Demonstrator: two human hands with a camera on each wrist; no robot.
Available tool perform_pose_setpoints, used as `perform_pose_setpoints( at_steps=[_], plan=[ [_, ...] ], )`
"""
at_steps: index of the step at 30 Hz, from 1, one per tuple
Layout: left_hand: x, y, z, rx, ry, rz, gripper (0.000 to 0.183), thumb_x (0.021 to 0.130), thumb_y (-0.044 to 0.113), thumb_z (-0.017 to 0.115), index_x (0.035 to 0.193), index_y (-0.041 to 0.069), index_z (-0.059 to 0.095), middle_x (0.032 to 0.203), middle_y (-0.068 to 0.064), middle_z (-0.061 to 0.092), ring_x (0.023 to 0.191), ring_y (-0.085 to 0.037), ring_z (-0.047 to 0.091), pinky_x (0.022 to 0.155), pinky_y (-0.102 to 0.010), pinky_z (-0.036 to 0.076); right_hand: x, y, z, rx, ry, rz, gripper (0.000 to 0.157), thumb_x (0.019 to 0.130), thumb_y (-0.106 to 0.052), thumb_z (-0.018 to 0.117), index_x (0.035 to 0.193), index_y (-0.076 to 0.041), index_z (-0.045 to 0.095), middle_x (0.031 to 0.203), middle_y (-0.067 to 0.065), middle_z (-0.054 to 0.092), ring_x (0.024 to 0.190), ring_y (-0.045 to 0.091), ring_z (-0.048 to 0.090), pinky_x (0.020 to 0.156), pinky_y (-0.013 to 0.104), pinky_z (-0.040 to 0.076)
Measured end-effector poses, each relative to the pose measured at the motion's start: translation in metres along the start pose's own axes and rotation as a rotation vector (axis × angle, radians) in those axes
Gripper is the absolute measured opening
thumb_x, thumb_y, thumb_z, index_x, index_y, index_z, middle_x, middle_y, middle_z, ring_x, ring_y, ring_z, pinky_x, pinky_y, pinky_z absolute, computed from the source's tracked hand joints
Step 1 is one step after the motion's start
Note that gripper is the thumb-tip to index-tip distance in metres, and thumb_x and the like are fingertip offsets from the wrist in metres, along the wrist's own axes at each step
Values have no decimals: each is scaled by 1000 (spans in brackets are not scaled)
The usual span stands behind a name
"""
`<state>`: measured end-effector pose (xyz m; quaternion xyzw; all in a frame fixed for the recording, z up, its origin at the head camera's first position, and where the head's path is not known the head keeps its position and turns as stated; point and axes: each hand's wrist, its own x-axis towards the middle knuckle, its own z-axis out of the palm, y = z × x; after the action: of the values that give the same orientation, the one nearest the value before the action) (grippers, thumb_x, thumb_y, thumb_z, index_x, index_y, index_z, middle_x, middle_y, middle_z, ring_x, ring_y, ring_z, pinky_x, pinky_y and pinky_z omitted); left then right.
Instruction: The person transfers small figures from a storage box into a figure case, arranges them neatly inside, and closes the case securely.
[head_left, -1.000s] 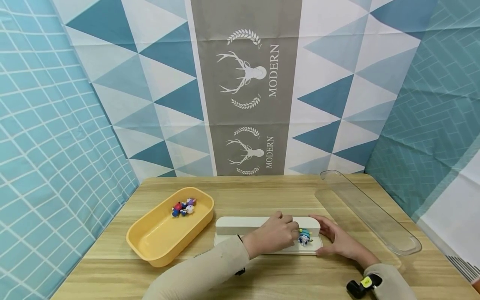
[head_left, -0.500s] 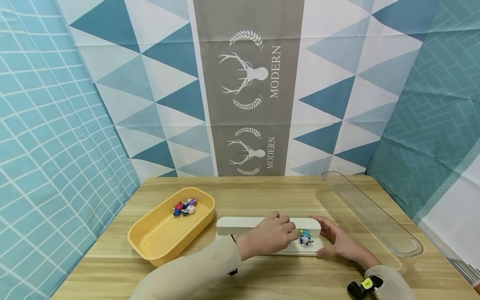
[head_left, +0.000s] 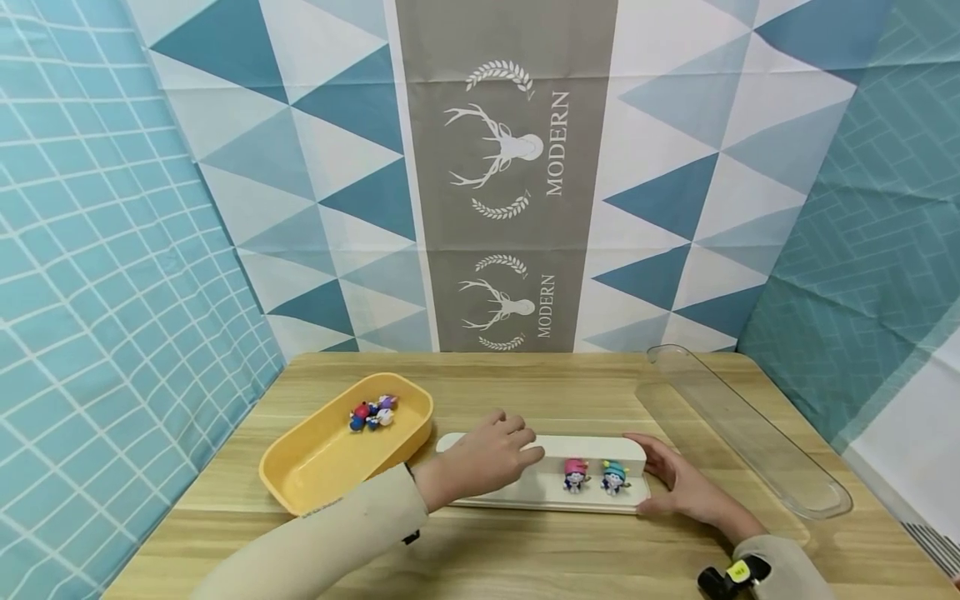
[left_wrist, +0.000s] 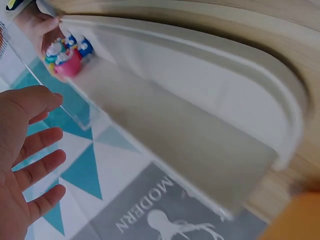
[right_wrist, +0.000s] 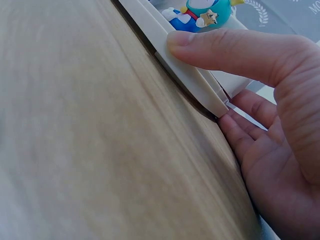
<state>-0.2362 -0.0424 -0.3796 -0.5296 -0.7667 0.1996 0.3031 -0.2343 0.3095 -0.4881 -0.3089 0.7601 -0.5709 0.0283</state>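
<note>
A white display stand (head_left: 542, 497) with a raised back step lies across the middle of the table. On its right part stand two small figurines side by side, one with a pink hat (head_left: 575, 476) and one with a teal hat (head_left: 614, 477). My left hand (head_left: 483, 460) is over the stand's left part, holding nothing; its fingers are spread in the left wrist view. My right hand (head_left: 686, 493) grips the stand's right end. In the right wrist view the thumb (right_wrist: 182, 44) presses on the front rim, with the other fingers around the end.
At the left is a yellow tub (head_left: 322, 462) with several more figurines (head_left: 372, 413) at its far end. A clear, long plastic cover (head_left: 750, 433) lies on the table at the right. Patterned cloth hangs behind the table.
My left hand has let go of the pink-hatted figurine and moved left, so that figurine now shows beside the teal-hatted one. The right hand stays on the stand's end.
</note>
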Motion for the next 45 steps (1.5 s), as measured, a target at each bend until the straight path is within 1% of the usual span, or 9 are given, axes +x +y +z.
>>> perform_pose_setpoints(
  at_steps=[6,12,18,25,29,33,35,40,45],
  plan=[
    [-19,-14,-3,33,-19,-21,13,92,22,67,105,24,65,103,7,67,94,-14,58,79,-33,48,-3,1,-2,-13,24,19,99,71,-1,86,150,9,27,143,9,45,126,-1,47,101,11,35],
    [-38,-33,0,32,-11,-58,15,90,20,70,103,21,65,101,5,67,92,-16,59,79,-34,49,-5,-1,-2,-14,15,-4,95,74,0,84,150,9,27,144,16,42,126,-2,46,101,11,35],
    [-59,-61,7,-16,24,-143,18,85,14,73,102,18,70,96,2,68,91,-19,61,78,-36,50,-4,-3,0,-12,13,-7,96,74,0,84,149,10,26,145,26,39,126,-3,46,101,11,34],
    [-86,-93,13,-28,13,-230,24,82,15,79,105,15,72,98,-3,69,95,-24,62,75,-41,49,-4,-1,-3,-19,17,-10,96,73,0,85,149,11,26,145,21,41,126,-3,46,101,11,34],
    [-97,-104,18,-46,-10,-257,26,80,15,82,105,13,72,98,-4,68,95,-25,62,77,-43,50,-4,1,-4,-18,21,-3,97,72,0,85,150,10,27,145,12,43,126,-3,46,101,10,34],
    [-107,-112,24,-30,-50,-289,29,78,17,84,105,13,73,98,-5,68,94,-26,62,76,-43,50,-3,2,-3,-10,19,1,98,72,1,85,150,10,27,145,7,44,127,-2,46,101,11,34],
    [-112,-115,27,-23,-76,-309,31,78,18,85,105,13,73,98,-5,68,95,-26,62,76,-42,49,-3,2,-2,-8,12,-8,97,73,1,85,149,11,26,145,9,43,127,-2,46,101,11,34],
    [-121,-123,35,-29,-154,-359,34,78,24,85,108,13,72,98,-6,67,96,-27,60,78,-44,49,-2,3,0,-8,1,-26,96,74,1,84,149,12,25,145,25,39,127,-3,45,102,11,33],
    [-131,-128,46,-46,-220,-397,34,81,29,83,109,13,72,97,-5,66,96,-28,59,75,-45,47,-1,1,-1,-16,12,13,98,72,-2,86,150,8,27,147,22,38,127,-4,45,102,11,33]
  ],
)
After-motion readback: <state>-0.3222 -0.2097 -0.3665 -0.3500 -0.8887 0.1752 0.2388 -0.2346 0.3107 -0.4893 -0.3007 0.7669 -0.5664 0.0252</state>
